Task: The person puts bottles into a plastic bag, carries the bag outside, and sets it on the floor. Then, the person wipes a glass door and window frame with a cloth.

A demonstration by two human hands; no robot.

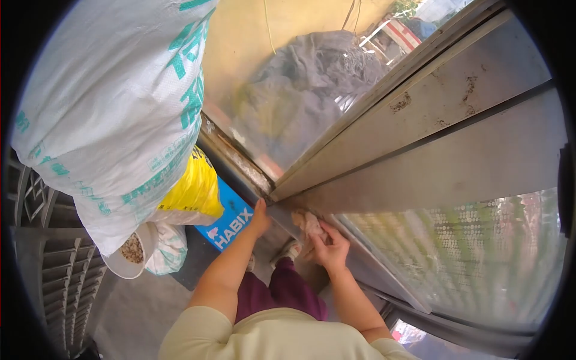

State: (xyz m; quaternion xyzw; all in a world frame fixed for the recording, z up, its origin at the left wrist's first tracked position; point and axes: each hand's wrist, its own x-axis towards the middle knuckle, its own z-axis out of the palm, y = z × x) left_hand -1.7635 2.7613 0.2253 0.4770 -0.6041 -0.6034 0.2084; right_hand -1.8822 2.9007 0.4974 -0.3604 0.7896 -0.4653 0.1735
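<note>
My right hand [332, 245] pinches a crumpled, pale pinkish cloth [311, 229] between thumb and fingers. The cloth lies against the lower edge of the metal window frame [360, 159], close to the frame's corner. My left hand [259, 219] rests at the dark sill [237, 171], just left of that corner. Most of its fingers are hidden, so its grip does not show. Beside the left forearm stands a blue box [231, 223] lettered HABIX.
A big white woven sack [120, 102] with green print fills the left, above a yellow bag [195, 186] and a white bucket [147, 243] with grainy contents. A metal grille [66, 288] stands at far left. Grey netting [306, 90] lies beyond the window opening; patterned glass [462, 258] is at right.
</note>
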